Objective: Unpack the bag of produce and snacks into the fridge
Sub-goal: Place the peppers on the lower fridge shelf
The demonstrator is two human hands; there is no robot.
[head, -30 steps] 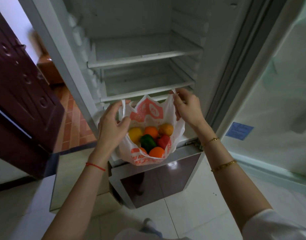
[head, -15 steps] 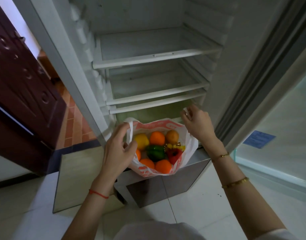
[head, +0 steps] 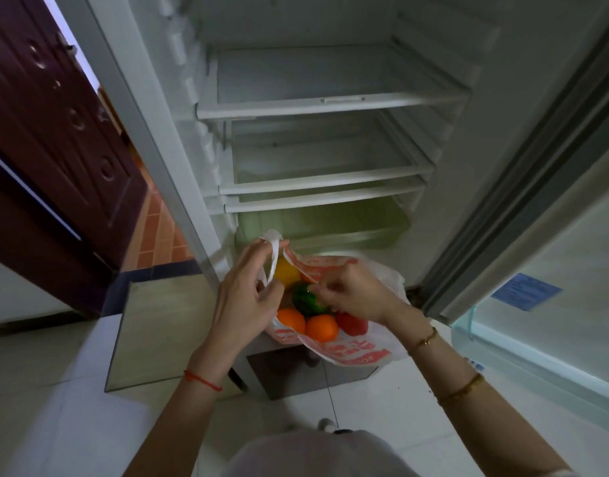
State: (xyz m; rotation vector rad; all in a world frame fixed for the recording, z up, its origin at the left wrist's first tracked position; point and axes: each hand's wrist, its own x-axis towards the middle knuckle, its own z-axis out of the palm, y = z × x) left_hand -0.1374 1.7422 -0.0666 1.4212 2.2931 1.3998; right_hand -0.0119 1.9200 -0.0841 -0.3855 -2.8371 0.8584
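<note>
your left hand [head: 245, 297] pinches the bag [head: 351, 351] handle to keep its mouth open; right hand [head: 356, 296] reaches in, fingers curled by the green pepper [head: 306, 299], can't tell if clamped yet. bag sits at fridge bottom ledge, below the crisper [head: 323, 222]. shelves [head: 330, 105] above bare, plenty of room, mind their front edges.
</note>
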